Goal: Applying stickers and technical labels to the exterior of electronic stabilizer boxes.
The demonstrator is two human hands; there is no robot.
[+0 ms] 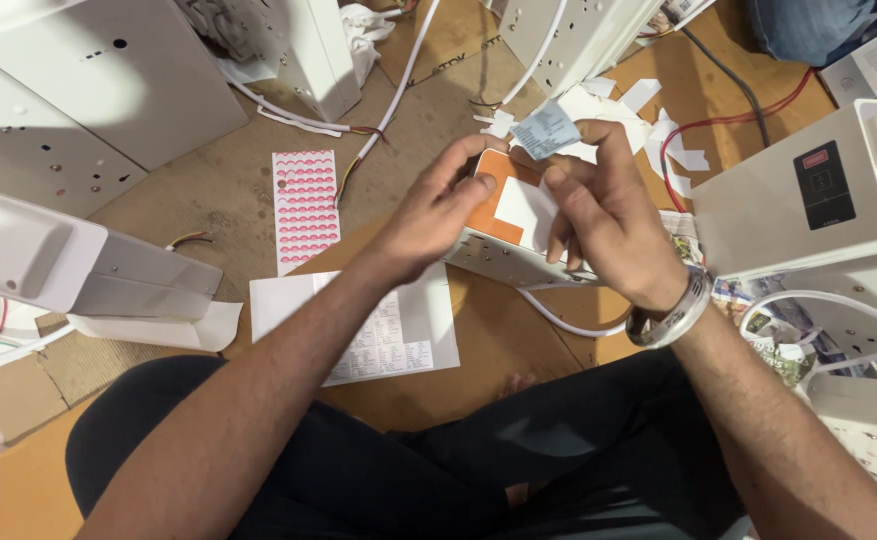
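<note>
A white box-shaped unit with an orange top face [499,215] lies between my hands above my lap. My left hand [437,205] grips its left end, fingertips on the orange face. My right hand [604,205] rests over its right side and pinches a small grey-white sticker label [547,130] between thumb and forefinger, held just above the unit. A metal bracelet [671,312] circles my right wrist. A white cable [559,320] trails from under the unit.
A sheet of pink round stickers [306,205] and a white sheet of printed labels [379,325] lie on the cardboard floor at left. White casings [79,90] stand around; another unit with a black panel [809,195] is at right. Peeled paper scraps [649,125] are behind.
</note>
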